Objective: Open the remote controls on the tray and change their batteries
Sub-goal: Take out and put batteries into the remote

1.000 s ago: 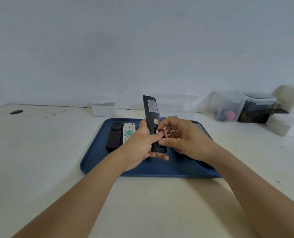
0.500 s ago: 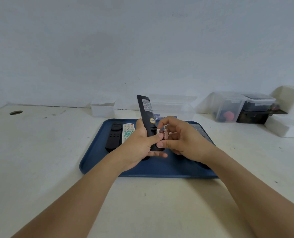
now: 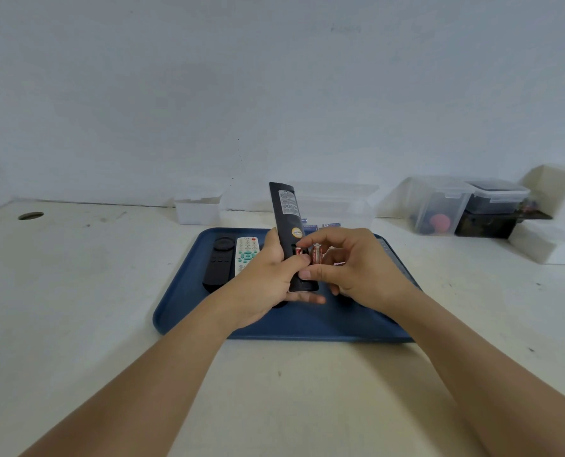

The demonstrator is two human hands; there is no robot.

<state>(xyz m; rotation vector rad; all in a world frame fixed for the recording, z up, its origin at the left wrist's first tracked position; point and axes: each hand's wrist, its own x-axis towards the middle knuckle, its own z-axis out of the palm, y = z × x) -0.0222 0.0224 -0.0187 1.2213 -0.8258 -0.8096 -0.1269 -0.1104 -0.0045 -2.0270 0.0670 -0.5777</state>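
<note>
Left hand (image 3: 268,278) grips black remote (image 3: 289,232) back-up, compartment exposed; right hand (image 3: 350,268) pinches red battery (image 3: 316,254) beside it, likely for swapping; tray (image 3: 189,305) beneath

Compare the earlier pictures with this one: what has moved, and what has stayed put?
The black remote tipped slightly leftward in the left hand. The right hand keeps pinching a red battery beside the open compartment. The two remotes on the blue tray stayed put.
</note>
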